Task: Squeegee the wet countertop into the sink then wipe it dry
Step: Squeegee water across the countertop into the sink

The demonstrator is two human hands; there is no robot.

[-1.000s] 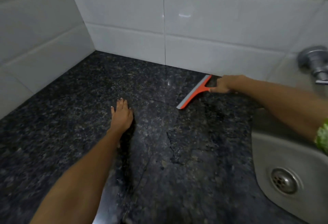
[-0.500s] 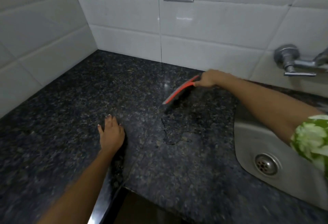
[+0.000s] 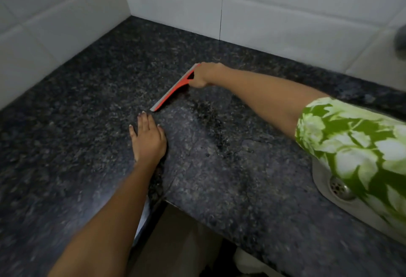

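Note:
My right hand (image 3: 203, 74) is closed around the handle of an orange squeegee (image 3: 173, 89), whose grey blade edge lies on the dark speckled granite countertop (image 3: 87, 92). My left hand (image 3: 148, 138) rests flat on the counter with fingers spread, just below the blade's near tip. A dark wet patch (image 3: 211, 123) with thin water lines sits right of the blade. The steel sink (image 3: 338, 188) with its drain shows at the right edge, partly hidden by my green floral sleeve.
White tiled walls (image 3: 274, 13) meet in a corner behind the counter. A tap fitting (image 3: 400, 39) shows at the far right edge. The counter's front edge (image 3: 197, 213) steps inward below my left arm, with a dim cabinet space under it.
The squeegee and my right hand have moved left across the counter, away from the sink. The view has tilted down and shifted, so the wall socket is out of frame.

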